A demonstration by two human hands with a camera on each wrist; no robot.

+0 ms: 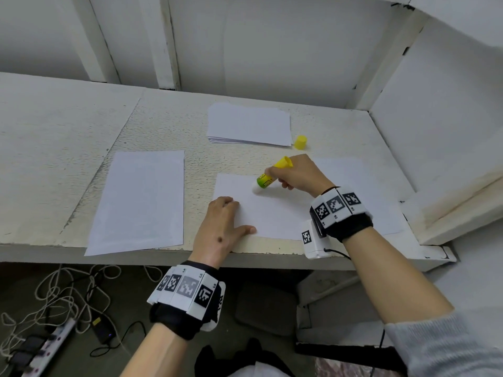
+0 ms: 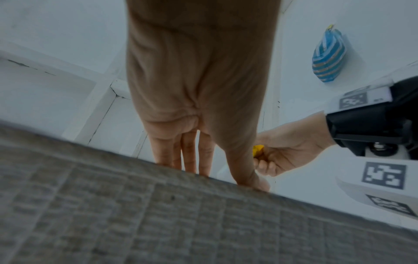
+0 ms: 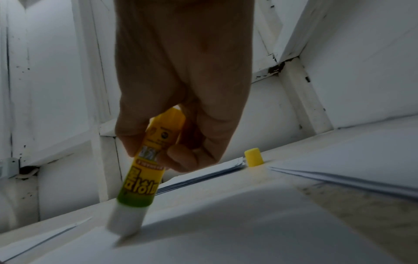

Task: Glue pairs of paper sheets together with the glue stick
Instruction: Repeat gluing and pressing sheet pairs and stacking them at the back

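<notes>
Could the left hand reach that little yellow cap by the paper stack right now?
Probably not easily. The left hand presses flat on the sheet, and the right hand with the glue stick lies between it and the cap. The right hand is nearer.

head: soft, even light is falling on the counter (image 1: 168,123), straight edges are bowing outward | left wrist: foreground is blurring, hand is sitting in shade | right wrist: dim, backlit, glue stick (image 3: 140,180) tip is smearing
</notes>
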